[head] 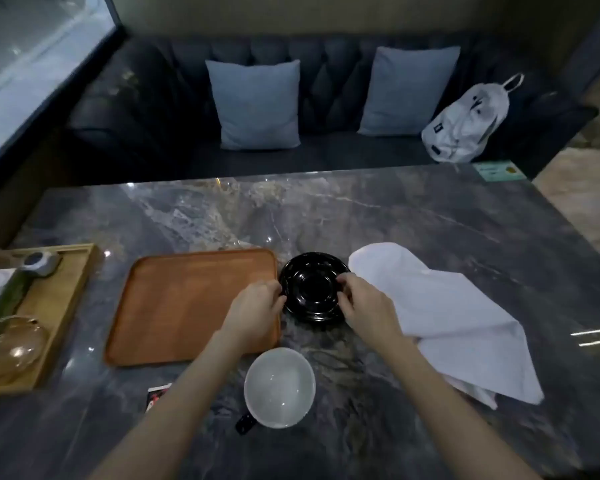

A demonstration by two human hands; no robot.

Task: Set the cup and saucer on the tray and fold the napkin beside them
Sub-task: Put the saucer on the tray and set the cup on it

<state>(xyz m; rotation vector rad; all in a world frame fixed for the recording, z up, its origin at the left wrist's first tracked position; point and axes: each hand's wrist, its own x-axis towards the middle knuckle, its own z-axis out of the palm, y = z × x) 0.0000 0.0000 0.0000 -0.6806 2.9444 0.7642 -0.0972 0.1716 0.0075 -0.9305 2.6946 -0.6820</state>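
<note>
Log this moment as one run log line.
stage: grasping saucer | left hand and right hand: grip black saucer rim | tray: bare | cup: on table | napkin: unfolded

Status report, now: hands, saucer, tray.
Both hands, left and right, grip the black saucer, on the table beside the tray. Tray bare. Cup, napkin untouched. Nothing blocking.

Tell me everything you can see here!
saucer: one, black, on table right of tray
tray: one, orange-brown, bare, table's left-middle
cup: one, white inside, near table edge
napkin: one, white, unfolded, right of saucer
bamboo tray: one, yellowish, far left
glass teapot: one, amber, on bamboo tray
cushions: two, blue, on sofa
backpack: one, white, on sofa
hands: left and right grip saucer's edges
</note>
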